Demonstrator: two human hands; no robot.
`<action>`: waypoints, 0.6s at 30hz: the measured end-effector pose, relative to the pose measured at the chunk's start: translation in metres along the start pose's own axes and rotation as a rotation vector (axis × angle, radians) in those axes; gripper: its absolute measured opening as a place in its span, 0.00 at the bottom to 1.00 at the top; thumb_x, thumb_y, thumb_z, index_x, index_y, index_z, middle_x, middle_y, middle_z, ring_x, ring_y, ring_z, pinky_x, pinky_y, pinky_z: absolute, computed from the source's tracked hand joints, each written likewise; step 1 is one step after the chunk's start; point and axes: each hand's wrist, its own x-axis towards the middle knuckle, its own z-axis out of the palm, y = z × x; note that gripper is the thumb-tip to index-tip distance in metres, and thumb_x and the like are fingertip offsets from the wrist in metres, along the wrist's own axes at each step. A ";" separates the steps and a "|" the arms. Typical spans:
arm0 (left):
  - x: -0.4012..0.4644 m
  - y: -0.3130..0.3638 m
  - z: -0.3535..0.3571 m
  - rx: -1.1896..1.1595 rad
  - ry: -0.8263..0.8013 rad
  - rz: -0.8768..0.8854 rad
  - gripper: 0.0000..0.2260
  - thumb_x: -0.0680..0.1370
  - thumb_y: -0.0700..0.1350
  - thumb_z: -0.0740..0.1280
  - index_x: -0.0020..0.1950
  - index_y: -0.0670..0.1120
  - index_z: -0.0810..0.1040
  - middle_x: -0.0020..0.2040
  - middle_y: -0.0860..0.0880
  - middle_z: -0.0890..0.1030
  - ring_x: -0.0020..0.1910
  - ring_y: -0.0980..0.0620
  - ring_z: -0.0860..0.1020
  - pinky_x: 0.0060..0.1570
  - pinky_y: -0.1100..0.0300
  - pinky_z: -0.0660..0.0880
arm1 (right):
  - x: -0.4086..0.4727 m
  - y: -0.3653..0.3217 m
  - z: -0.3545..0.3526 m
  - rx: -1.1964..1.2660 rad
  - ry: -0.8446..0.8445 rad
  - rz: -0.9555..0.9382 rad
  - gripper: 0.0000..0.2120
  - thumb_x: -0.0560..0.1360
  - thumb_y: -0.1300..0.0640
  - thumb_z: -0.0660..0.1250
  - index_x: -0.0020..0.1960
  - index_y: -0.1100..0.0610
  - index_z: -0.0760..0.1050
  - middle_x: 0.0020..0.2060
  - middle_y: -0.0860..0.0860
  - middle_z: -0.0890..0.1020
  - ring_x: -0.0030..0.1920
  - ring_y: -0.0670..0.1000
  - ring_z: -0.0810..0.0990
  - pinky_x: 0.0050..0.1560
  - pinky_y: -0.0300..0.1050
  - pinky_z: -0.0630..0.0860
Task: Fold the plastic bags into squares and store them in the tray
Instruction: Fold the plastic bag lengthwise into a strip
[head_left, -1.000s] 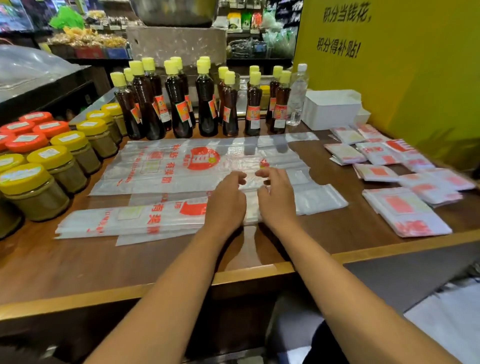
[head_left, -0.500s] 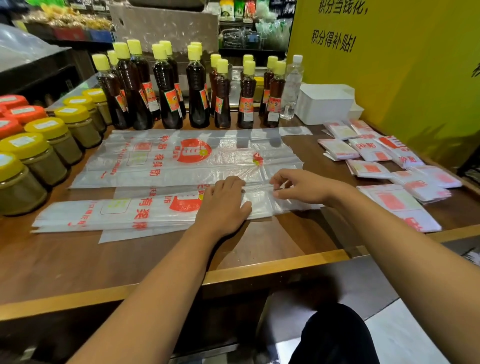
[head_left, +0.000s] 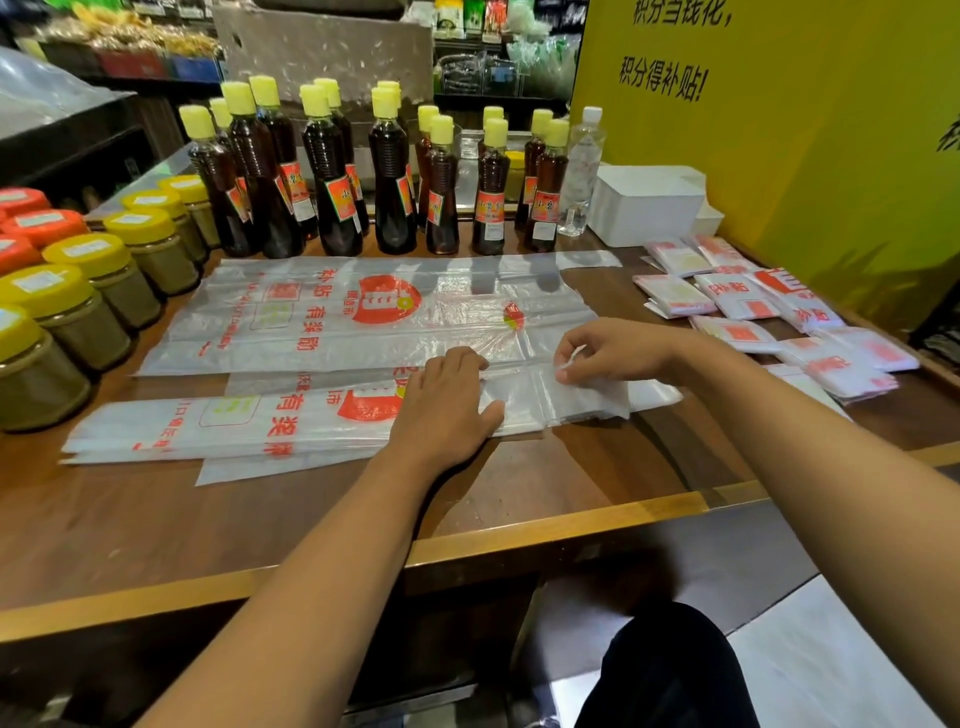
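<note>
A long clear plastic bag with red print, folded into a narrow strip (head_left: 223, 423), lies across the wooden table. My left hand (head_left: 441, 405) presses flat on its middle. My right hand (head_left: 613, 351) pinches the strip's right end and holds it lifted, partly folded back to the left. A second, unfolded bag (head_left: 322, 317) lies flat just behind. Several bags folded into squares (head_left: 748, 306) are scattered at the right. A white tray (head_left: 647, 205) stands at the back right.
Dark sauce bottles with yellow caps (head_left: 332, 176) line the back of the table. Jars with yellow and orange lids (head_left: 72, 306) crowd the left side. A clear water bottle (head_left: 584, 171) stands beside the tray. A yellow wall (head_left: 805, 130) closes the right.
My hands were side by side on the strip's middle. My right hand slid right, took hold of the strip's end and lifted it back leftward. My left hand stays pressed down.
</note>
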 end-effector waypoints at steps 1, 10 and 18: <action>0.000 0.000 0.000 0.000 0.000 -0.001 0.23 0.80 0.54 0.63 0.73 0.48 0.66 0.70 0.50 0.68 0.69 0.46 0.66 0.68 0.50 0.62 | -0.002 0.001 -0.004 0.029 0.009 0.016 0.04 0.80 0.52 0.68 0.54 0.49 0.79 0.52 0.45 0.78 0.55 0.49 0.77 0.56 0.42 0.73; 0.001 -0.001 0.000 -0.128 0.044 0.052 0.11 0.79 0.49 0.68 0.61 0.53 0.74 0.63 0.54 0.75 0.65 0.50 0.67 0.56 0.57 0.59 | -0.002 -0.011 0.019 0.624 0.122 0.009 0.08 0.80 0.60 0.67 0.59 0.55 0.78 0.53 0.50 0.78 0.45 0.50 0.76 0.37 0.37 0.76; 0.004 -0.001 0.002 -0.211 0.047 -0.033 0.22 0.76 0.51 0.74 0.67 0.55 0.71 0.66 0.54 0.75 0.66 0.50 0.69 0.58 0.55 0.66 | 0.021 -0.042 0.062 0.540 0.329 0.007 0.10 0.77 0.63 0.67 0.55 0.53 0.79 0.48 0.51 0.81 0.45 0.48 0.79 0.37 0.36 0.75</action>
